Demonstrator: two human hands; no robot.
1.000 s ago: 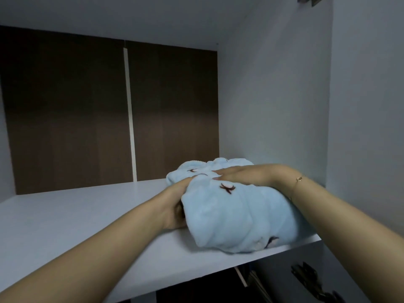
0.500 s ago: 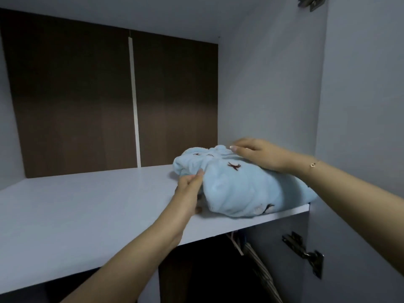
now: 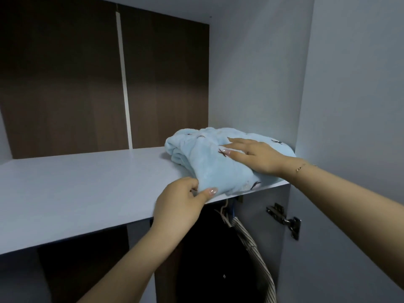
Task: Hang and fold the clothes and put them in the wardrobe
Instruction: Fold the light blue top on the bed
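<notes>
A folded light-blue fleece garment (image 3: 209, 165) with small dark embroidered marks lies on the white wardrobe shelf (image 3: 76, 189), pushed against the right side wall. My right hand (image 3: 255, 156) lies flat on top of it with straight fingers. My left hand (image 3: 181, 204) is at the shelf's front edge, its thumb and fingers pinching the garment's near-left corner.
The wardrobe's back panel (image 3: 65, 84) is dark brown wood. Below the shelf, a striped garment (image 3: 253, 250) hangs on a hanger beside dark clothes. The open door (image 3: 349, 149) stands at the right with a metal hinge (image 3: 284, 219).
My left hand slid from the garment's left side down to its front corner. My right hand moved to lie flatter on top. The camera view dropped, showing the hanging space below.
</notes>
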